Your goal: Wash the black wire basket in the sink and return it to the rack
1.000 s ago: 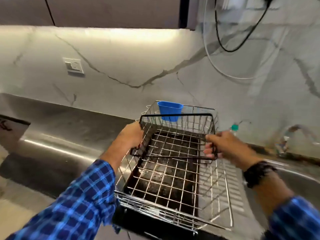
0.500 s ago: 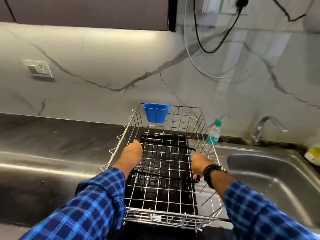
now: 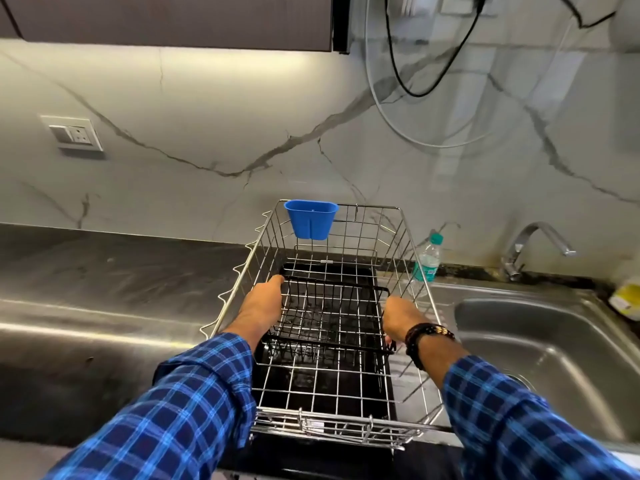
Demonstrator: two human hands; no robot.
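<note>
Head view: my left hand (image 3: 261, 306) and right hand (image 3: 403, 320) each clasp one end of the black wire basket (image 3: 332, 317), which sits low inside the steel dish rack (image 3: 329, 424), left of the sink (image 3: 554, 341). A blue plastic cup (image 3: 310, 218) hangs on the rack's back wall; I cannot see inside it.

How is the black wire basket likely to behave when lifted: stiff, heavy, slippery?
Probably stiff: the black wire basket holds its box shape between the left hand and right hand. Likely light, being thin open wire. It may snag on the steel rack.
</note>
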